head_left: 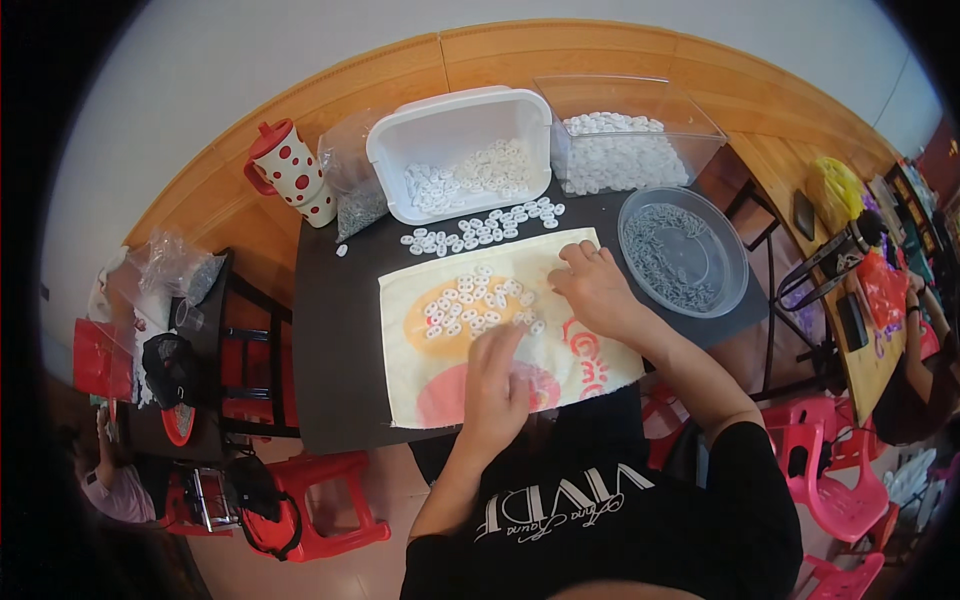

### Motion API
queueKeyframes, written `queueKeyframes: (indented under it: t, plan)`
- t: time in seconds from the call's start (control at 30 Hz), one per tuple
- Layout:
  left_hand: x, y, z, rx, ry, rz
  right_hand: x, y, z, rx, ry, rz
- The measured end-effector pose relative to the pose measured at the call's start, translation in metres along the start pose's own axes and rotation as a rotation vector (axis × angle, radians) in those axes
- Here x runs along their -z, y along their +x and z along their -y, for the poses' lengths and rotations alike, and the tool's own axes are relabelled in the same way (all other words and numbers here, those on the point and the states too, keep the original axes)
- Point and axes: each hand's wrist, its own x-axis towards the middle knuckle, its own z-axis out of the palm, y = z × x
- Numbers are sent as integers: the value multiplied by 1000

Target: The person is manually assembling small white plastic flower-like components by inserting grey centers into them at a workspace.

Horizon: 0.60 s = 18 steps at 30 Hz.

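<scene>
We see the white two-hole oval pieces spread as a loose group on the cream printed cloth. From the left hand they lie just ahead, toward the far edge of the cloth; from the right hand they lie to the left. The left hand seems to us the nearer one. The ovals' long axes point in mixed directions. The left hand, somewhat blurred, has its fingers rather straight; the right hand has bent fingers over the cloth's right part. We cannot tell if either has hold of a piece. Under the cloth is a dark bench. Beyond the cloth are a white tub and a clear box, both with white pieces; to its right, a round clear tub of grey screw-like parts; lower left of it, a red stool.
</scene>
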Motion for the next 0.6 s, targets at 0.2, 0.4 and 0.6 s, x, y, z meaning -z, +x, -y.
queueKeyframes:
  t: [0.2,0.4,0.6]
  plan:
    - [20,26,-6,-105,312,87,1,-2,-9,17,40,-11]
    - [6,73,4,-201,581,223,32,-16,24,46,193,7]
    - [-19,97,21,-159,727,471,42,-46,43,-33,422,-66]
